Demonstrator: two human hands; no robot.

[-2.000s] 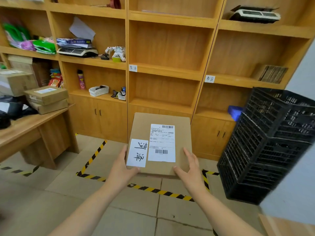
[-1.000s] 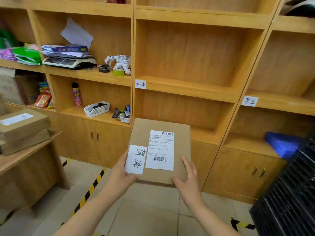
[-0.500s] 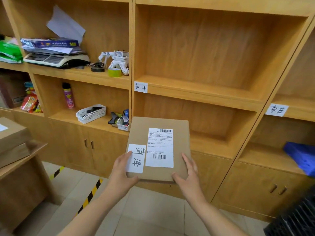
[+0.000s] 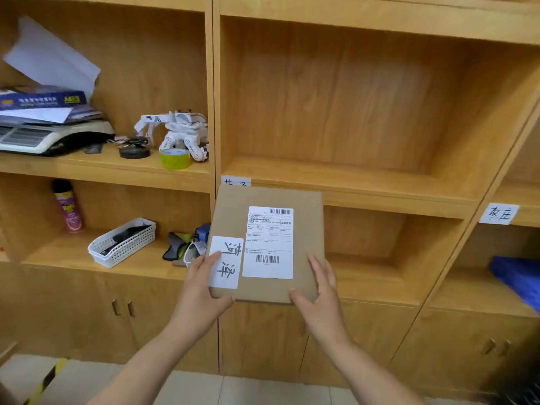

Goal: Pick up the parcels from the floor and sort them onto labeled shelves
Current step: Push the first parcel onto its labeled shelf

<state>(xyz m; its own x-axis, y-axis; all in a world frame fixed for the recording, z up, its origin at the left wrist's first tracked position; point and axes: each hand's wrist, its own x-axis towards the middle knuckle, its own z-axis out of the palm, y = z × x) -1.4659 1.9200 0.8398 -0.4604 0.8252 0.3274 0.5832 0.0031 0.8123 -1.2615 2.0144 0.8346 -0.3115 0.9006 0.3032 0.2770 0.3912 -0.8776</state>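
A flat brown cardboard parcel (image 4: 306,229) with a printed shipping label and a handwritten white tag is held level in front of the wooden shelving. My left hand (image 4: 201,287) grips its near left corner, thumb on the tag. My right hand (image 4: 321,290) grips its near right corner. The parcel's far edge partly covers a small white shelf label (image 4: 235,181) on the middle shelf board (image 4: 365,185). The compartment above that board has nothing in it. A second shelf label (image 4: 500,213) sits on the board to the right.
The left shelves hold a scale (image 4: 49,137) under papers, a white toy robot (image 4: 175,133), a tape roll (image 4: 174,159), a spray can (image 4: 68,210) and a white basket (image 4: 124,241). A blue object (image 4: 517,277) lies lower right. Cabinet doors (image 4: 263,340) stand below.
I have walked closer to the shelving and lifted the parcel; its far edge now reaches the middle shelf board and overlaps the label there. Both hands keep the same grip.
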